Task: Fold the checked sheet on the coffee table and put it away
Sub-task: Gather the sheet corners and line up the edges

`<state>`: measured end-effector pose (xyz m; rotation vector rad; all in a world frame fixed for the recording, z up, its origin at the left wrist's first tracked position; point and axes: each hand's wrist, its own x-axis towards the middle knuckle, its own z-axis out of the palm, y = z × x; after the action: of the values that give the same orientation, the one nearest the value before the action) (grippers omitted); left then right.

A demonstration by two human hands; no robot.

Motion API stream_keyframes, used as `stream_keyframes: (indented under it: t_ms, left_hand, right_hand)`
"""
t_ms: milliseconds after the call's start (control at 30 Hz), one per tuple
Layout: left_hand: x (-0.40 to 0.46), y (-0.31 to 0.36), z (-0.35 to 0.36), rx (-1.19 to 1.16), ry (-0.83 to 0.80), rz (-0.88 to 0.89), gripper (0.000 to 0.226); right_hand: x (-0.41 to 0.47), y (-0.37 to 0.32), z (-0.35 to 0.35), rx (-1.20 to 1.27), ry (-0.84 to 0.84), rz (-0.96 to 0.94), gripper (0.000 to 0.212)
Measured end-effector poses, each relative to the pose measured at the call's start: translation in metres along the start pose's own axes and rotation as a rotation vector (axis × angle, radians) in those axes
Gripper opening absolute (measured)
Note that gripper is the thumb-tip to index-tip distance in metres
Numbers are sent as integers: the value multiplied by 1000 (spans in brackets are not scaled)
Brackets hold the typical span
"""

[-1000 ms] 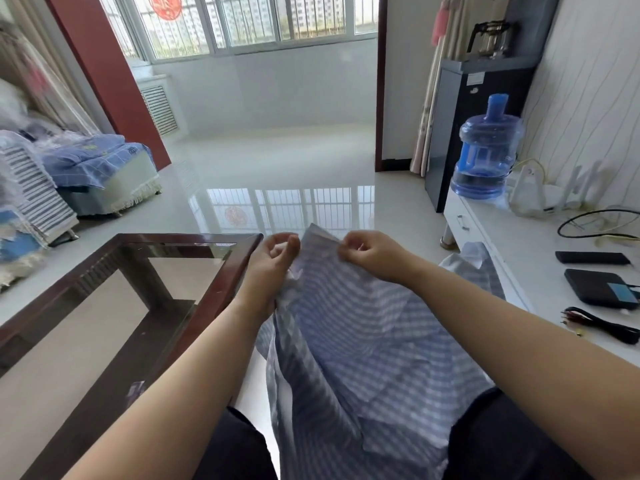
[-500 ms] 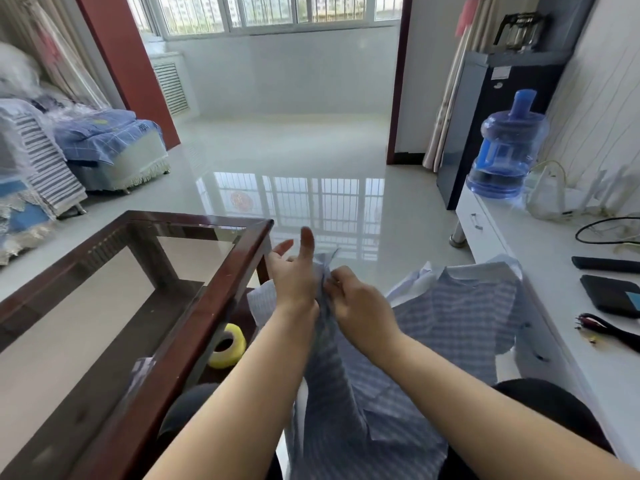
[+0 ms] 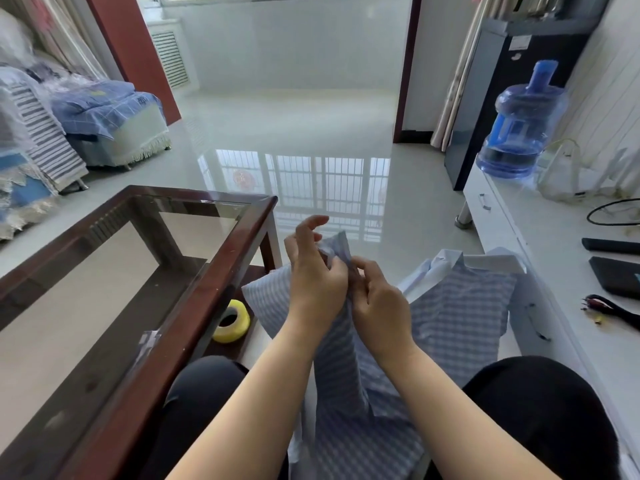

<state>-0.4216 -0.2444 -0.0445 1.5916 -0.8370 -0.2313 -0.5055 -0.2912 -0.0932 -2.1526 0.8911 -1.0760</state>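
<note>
L hand [image 3: 317,271] + R hand [image 3: 379,303] pinch sheet [image 3: 457,306] | prob. corners together

Both forearms extended, left hand [image 3: 313,271] and right hand [image 3: 379,299] touching, each grip pinched closed.

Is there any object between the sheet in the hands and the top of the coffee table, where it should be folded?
Nothing visible blocks it. Both the left hand and right hand pinch the checked sheet just right of the coffee table. The yellow tape roll sits lower, under the tabletop, not in the path.
</note>
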Motion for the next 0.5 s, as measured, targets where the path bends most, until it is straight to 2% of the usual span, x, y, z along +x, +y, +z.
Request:
stream_keyframes:
  t_ms: [100,333,500]
  left_hand:
    - [0,-2,-2,18,-34,12,53]
    - [0,-3,-3,-127,-153,-62,50]
    - [-1,-5,-1,-81,-108,-43,51]
  right_hand:
    - [-7,3,-4,-17,-27,-86,34]
    - [-10,9,-9,244,-84,75,32]
    - [-10,6,-14,219,-47,100,29]
